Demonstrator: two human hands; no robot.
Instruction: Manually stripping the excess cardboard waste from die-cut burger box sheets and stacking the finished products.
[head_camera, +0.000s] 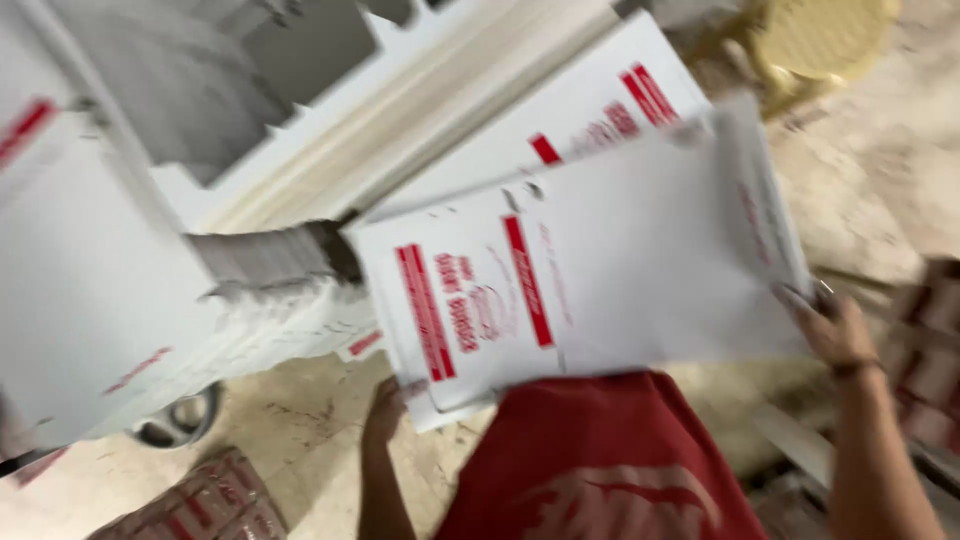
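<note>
White card with red printed bars makes up the flat, unfolded carton blank (590, 280) held out in front of the person's red shirt (600, 460). The left hand (385, 410) is at the blank's lower left corner, its grip closed on the edge with the fingers tucked under the card, though blur hides how they lie. The right hand (835, 325) is at the blank's right edge, fingers curled against the card so that its grip pinches that side; a dark band sits on the wrist. The blank is tilted, its right end higher than its left, and it is raised off the floor.

Just behind and under it lies another white blank with red marks (600, 110), angled the same way. To the left, a thick stack of the same flat blanks (270, 290) shows its layered edges, and a large white sheet (80, 290) covers the left side of the view. Below, on the pale stone floor (300, 420), sit a round dark object (180, 420) and red-and-white printed packs (200, 505). A yellow plastic chair (810, 40) stands at the top right.
</note>
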